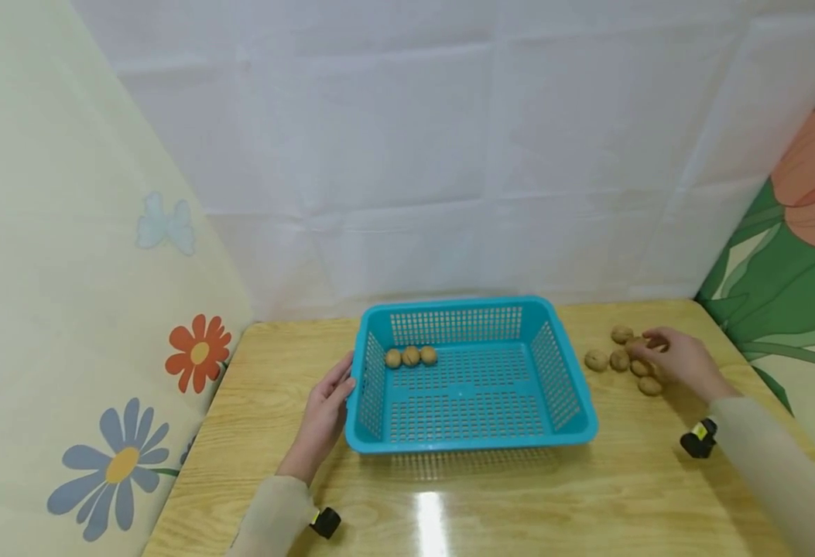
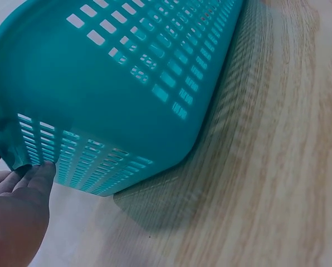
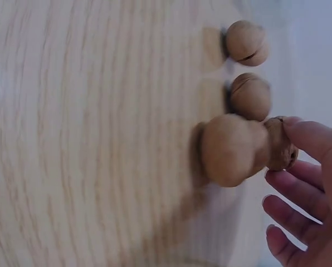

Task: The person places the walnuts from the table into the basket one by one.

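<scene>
On a wood-grain table, blue basket is sitting centrally, both hands working.
Left hand is gripping basket's left side at the rim; right hand is pinching one walnut, thumb against fingers, right of basket; loose walnuts are lying around it on table; three walnuts are sitting in a row inside basket, toward far left corner.

There was one blue basket, with three walnuts inside. Outside it, six loose walnuts showed, counting the pinched one. One left hand, one right hand, two black wrist devices and one table were visible
</scene>
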Tool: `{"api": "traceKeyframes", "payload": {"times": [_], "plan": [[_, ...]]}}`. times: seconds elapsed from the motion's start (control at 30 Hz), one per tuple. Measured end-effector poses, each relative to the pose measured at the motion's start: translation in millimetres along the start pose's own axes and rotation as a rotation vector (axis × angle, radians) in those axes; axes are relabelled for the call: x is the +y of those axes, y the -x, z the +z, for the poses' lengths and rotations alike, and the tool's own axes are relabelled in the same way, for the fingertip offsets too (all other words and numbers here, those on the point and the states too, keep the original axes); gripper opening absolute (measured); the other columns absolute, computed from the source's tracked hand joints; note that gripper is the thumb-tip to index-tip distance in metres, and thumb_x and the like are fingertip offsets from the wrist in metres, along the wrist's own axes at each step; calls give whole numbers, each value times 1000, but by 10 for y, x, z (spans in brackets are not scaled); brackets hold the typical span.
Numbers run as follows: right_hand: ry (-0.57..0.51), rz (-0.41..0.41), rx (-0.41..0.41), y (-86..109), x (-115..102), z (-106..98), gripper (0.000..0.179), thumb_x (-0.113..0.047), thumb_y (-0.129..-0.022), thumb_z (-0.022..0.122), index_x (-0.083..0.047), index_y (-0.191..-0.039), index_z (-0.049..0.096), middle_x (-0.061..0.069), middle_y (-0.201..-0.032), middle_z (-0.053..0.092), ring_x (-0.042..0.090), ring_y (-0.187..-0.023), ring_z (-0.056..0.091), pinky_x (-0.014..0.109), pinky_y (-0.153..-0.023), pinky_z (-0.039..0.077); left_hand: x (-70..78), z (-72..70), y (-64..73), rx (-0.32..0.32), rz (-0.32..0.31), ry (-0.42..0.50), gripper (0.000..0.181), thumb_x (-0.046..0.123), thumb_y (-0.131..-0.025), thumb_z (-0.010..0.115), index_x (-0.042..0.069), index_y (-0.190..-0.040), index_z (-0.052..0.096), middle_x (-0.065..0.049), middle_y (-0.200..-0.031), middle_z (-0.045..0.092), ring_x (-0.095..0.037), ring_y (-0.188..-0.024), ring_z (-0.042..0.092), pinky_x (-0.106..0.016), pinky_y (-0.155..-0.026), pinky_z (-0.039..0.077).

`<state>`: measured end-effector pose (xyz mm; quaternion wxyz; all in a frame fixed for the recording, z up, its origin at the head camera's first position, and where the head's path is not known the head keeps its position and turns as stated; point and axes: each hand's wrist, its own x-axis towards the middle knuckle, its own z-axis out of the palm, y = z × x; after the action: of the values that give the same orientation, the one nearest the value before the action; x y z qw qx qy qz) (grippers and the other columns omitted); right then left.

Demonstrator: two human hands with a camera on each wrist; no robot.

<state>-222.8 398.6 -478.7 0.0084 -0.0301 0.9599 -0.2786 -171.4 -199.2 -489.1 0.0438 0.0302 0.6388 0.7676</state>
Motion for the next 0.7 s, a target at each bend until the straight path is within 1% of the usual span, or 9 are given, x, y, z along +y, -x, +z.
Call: {"api": "traceKeyframes", "payload": {"times": [0.1,0.27,0.4,0.53,0.7], "plan": [[-13,-23,11,32,-58,-40,67,-47,-105,59,11,-140,53,35,-126,63,49,-108,61,59,-82,55,5,-3,2,-3,7,-6,58,13,-110,50,0,-163,29,-18,-167,33,2,-129,55,-21,-104,50],[-7,-43,19,85,-243,-122,66,-48,-104,62,9,-137,57,32,-124,64,46,-108,60,57,-80,55,18,-9,6,-4,11,-21,58,13,-110,50,0,-163,29,-19,-167,32,3,-128,56,-21,-103,51],[-17,-59,8,135,-412,-182,66,-48,-103,62,6,-139,58,30,-126,64,44,-110,60,56,-79,55,26,-5,6,6,-5,-22,58,13,-110,50,1,-163,29,-18,-167,33,4,-127,55,-20,-104,50],[-25,-72,-3,177,-577,-221,64,-51,-103,62,1,-141,60,27,-127,64,42,-112,60,49,-76,56,28,1,4,11,-13,-20,58,13,-110,50,1,-163,29,-16,-167,33,5,-127,55,-19,-105,49],[-36,-104,8,207,-793,-271,64,-52,-101,64,-4,-143,59,22,-126,65,38,-112,61,40,-75,53,12,6,-5,3,-4,-8,57,12,-110,49,0,-163,29,-17,-168,32,5,-127,55,-20,-105,49]]}}
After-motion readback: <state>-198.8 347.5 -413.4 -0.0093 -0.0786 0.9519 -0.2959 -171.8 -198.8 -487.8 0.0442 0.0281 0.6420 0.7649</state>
